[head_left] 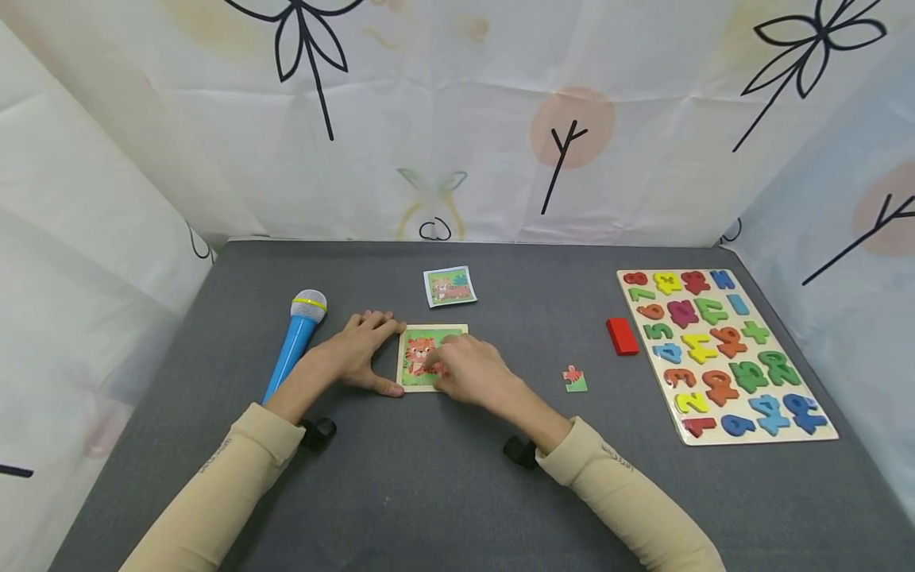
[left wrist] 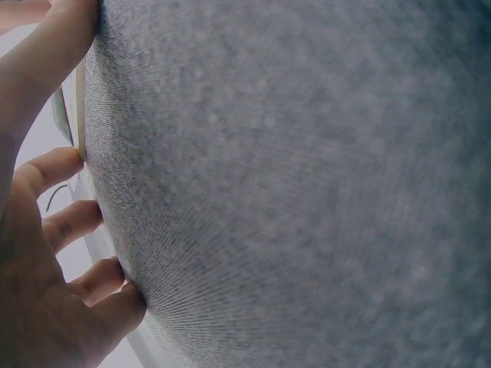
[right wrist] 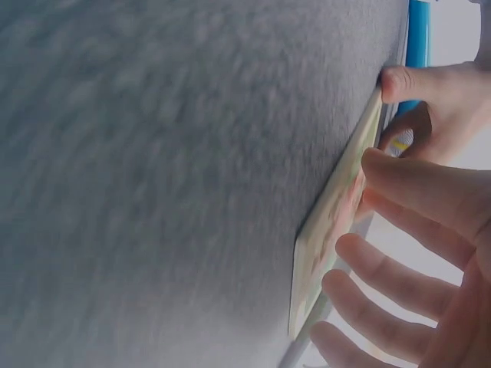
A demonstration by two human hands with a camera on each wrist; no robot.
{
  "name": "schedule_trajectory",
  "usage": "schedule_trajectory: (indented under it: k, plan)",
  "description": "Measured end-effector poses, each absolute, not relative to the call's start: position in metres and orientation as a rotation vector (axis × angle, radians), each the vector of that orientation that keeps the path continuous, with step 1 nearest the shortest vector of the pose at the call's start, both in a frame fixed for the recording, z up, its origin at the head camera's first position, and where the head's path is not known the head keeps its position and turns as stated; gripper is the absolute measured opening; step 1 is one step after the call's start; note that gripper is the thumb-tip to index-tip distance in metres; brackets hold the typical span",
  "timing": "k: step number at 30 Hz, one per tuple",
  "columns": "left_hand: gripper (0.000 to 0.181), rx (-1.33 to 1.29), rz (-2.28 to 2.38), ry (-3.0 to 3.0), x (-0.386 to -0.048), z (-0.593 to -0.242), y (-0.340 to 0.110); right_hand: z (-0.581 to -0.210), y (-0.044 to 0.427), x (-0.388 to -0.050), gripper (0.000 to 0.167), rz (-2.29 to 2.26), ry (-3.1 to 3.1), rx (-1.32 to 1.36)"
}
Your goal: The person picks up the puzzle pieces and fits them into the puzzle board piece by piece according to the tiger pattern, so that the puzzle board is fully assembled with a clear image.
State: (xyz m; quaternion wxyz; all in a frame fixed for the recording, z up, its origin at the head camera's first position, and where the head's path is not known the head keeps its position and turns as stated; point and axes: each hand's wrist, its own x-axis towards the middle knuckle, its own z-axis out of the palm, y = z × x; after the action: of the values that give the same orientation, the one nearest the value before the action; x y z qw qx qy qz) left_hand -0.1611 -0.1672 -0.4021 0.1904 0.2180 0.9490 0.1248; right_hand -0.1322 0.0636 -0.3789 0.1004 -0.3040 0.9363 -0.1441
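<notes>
A small wooden jigsaw puzzle (head_left: 415, 357) with a red tiger on green lies flat on the grey table. My left hand (head_left: 360, 353) rests at its left side, thumb by the near corner and index finger by the far one. In the left wrist view, several fingertips (left wrist: 77, 222) touch the table. My right hand (head_left: 472, 369) is over the puzzle's right part, thumb and index finger at its surface and the other fingers loosely bent. That hand hides whatever lies beneath it. One loose puzzle piece (head_left: 574, 379), red and green, lies to the right.
A blue toy microphone (head_left: 293, 349) lies beside the left forearm. Behind the puzzle is a small picture card (head_left: 449, 287). At the right are a red block (head_left: 623, 337) and a board of coloured numbers (head_left: 715, 357). Printed cloth walls (head_left: 486, 191) border the table.
</notes>
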Motion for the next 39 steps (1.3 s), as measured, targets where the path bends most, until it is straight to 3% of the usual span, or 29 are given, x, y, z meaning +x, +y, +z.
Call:
schedule_trajectory:
  k: [19, 39]
  plan:
    - [0.106, 0.616, 0.336, 2.661, -0.161, -0.401, -0.166, -0.366, 0.149, -0.133, 0.038, -0.258, 2.820, -0.707]
    - [0.106, 0.618, 0.343, 2.665, -0.160, -0.400, -0.166, -0.369, 0.229, -0.122, 0.041, -0.319, 2.832, -0.618]
